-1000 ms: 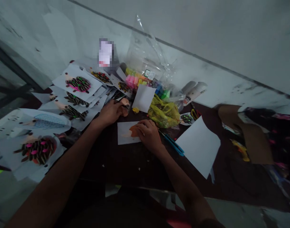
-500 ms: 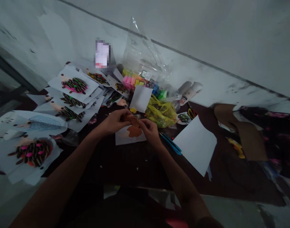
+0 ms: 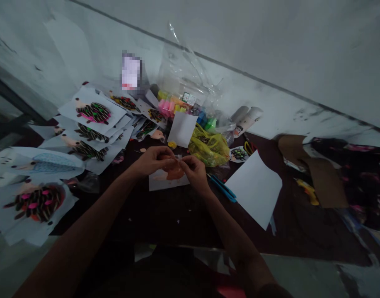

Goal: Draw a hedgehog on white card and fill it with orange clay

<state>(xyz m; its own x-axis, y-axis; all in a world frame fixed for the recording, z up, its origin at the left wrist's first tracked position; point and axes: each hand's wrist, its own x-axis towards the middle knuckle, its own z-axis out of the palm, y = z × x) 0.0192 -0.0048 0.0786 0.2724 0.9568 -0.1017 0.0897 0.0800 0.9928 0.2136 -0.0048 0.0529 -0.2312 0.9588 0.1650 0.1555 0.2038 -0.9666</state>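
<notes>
A small white sheet (image 3: 155,183) lies on the dark table in front of me, bearing a flat orange-brown patch of modelling clay (image 3: 173,173) and a paler pointed area on its left. My left hand (image 3: 152,160) is over the sheet's upper left, thumb and fingers pinched on a bit of the orange-brown clay. From the right, my right hand (image 3: 192,167) meets it with thumb and forefinger pressed together on the same clay. Fingers cover most of the piece, so its shape is hard to make out.
Finished hedgehog pictures with seed spines (image 3: 93,112) are stacked on the left. A yellow plastic bag (image 3: 210,147) and colourful clay packs (image 3: 166,107) stand behind the hands. To the right lie blue-handled scissors (image 3: 223,189), a white sheet (image 3: 255,190) and a yellow tool (image 3: 308,191).
The orange-brown piece between my fingers was raised and plainly visible; now it is lower and mostly covered by them. Both hands stay close together. The view has shifted slightly.
</notes>
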